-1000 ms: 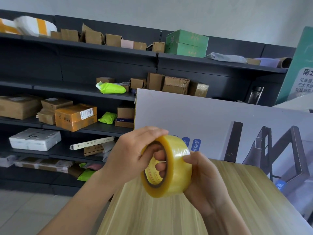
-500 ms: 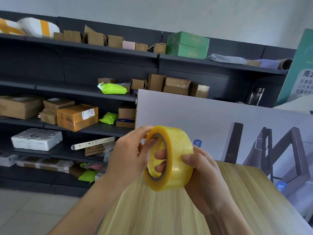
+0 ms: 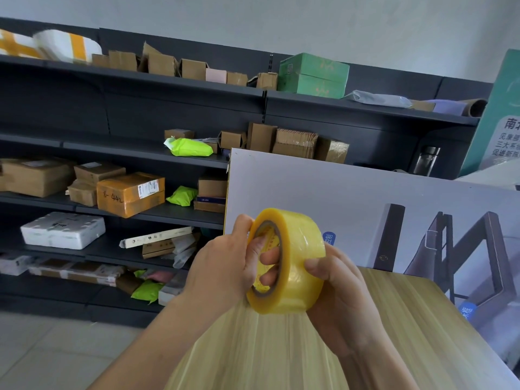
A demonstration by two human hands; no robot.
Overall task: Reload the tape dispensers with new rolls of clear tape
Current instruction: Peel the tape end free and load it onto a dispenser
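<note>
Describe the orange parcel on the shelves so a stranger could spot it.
On the dark shelving along the wall, find the third shelf down. The orange parcel sits between plain brown boxes and a lime-green bag. It alone is orange with black handwriting.

— What is the tape roll [image 3: 298, 266] seen to be made of?
— Glossy, clear yellowish plastic film, wound on a printed card core.
— And the worktop [image 3: 394, 333]?
— A smooth, matt, pale wood-grain finish is shown. The shelves [image 3: 168, 88] are seen as dark matt metal, and the boxes [image 3: 129, 194] as brown cardboard, one wrapped in shiny tape. The leaning panel [image 3: 309, 187] looks smooth and printed.
</note>
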